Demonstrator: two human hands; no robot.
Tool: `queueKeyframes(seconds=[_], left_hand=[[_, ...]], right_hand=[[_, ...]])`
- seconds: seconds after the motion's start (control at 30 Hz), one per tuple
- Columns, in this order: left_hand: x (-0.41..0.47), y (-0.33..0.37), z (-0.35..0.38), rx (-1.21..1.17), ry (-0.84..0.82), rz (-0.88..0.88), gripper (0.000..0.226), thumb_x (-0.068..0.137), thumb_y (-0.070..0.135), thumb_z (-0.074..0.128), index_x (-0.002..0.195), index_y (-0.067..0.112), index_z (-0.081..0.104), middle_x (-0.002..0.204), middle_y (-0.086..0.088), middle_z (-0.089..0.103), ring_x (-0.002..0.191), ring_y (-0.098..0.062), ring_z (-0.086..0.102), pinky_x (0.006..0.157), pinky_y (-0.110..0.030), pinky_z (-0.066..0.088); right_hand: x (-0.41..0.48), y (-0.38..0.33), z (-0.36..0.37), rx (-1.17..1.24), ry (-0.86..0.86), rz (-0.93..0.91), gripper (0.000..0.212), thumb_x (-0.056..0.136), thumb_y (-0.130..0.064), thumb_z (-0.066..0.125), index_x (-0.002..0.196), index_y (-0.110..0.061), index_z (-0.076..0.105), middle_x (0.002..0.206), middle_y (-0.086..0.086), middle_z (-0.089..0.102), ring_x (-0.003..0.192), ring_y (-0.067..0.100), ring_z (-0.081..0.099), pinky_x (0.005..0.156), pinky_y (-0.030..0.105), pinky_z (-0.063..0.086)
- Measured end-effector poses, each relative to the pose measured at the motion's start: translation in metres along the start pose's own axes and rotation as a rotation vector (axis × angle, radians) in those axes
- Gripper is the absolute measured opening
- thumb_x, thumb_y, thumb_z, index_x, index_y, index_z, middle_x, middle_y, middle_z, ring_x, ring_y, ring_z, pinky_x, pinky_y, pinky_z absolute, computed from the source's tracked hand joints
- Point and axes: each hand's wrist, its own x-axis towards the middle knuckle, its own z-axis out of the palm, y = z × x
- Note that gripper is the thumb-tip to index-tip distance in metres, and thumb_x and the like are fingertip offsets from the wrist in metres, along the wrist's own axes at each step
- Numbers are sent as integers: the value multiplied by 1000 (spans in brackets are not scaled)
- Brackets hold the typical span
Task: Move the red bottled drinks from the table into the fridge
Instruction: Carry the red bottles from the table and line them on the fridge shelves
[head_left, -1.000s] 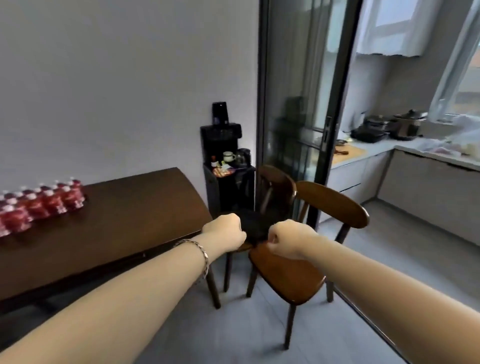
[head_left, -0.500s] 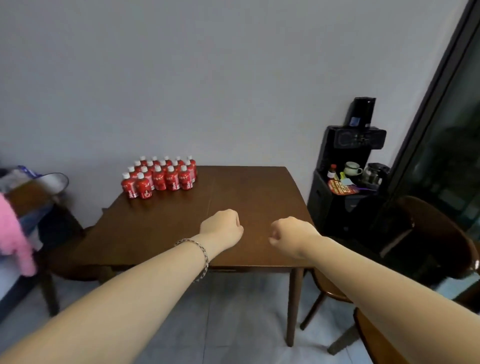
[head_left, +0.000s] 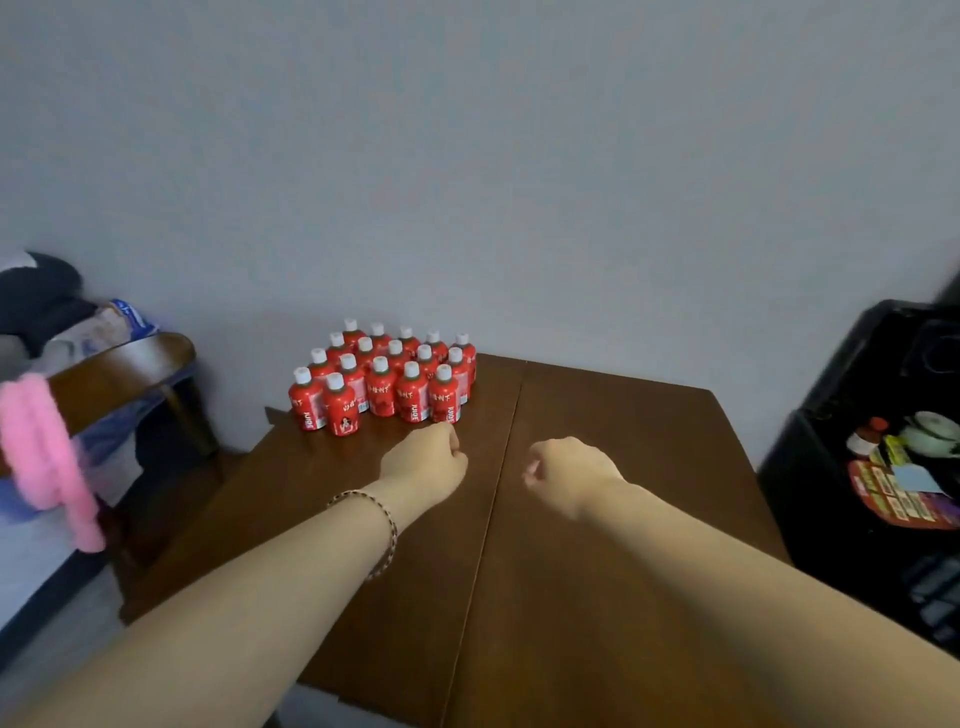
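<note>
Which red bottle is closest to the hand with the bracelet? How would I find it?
Find the dark wooden table against the grey wall; a bunch of red bottles with white caps stands at its far left corner. The nearest bottle is at the right end of the front row, just beyond the knuckles of the left hand.

Both my forearms (head_left: 260, 597) are bare right up to the wrists. Round my left wrist sits a thin bracelet (head_left: 387, 525) — one slim strand of small beads or links, dark alternating with pale, glinting a little like metal. It lies just behind my left hand (head_left: 423, 462); my right hand (head_left: 563, 475) is bare too.
</note>
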Motion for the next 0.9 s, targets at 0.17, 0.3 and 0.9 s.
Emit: queueKeyframes(seconds=[0.17, 0.3, 0.9], left_hand=[[128, -59, 6, -99, 51, -5, 54, 92, 20, 55, 140, 20, 30, 131, -4, 46, 116, -22, 53, 84, -29, 48], [229, -114, 11, -227, 6, -66, 69, 84, 16, 65, 141, 15, 27, 136, -10, 37, 127, -26, 41, 104, -36, 41], [419, -218, 108, -380, 370, -332, 35, 88, 30, 63, 115, 7, 59, 128, -9, 52, 116, -34, 41, 84, -16, 17]], right_hand=[[135, -17, 30, 159, -57, 83, 27, 93, -29, 47, 116, -19, 57, 116, 2, 62, 103, 23, 59, 92, 34, 47], [233, -37, 59, 323, -117, 179, 47, 91, -36, 55, 133, -16, 45, 131, 4, 53, 115, 21, 54, 99, 34, 45], [444, -36, 178, 989, 218, 374, 73, 67, -18, 82, 126, -31, 41, 125, -7, 46, 111, 8, 50, 91, 24, 44]])
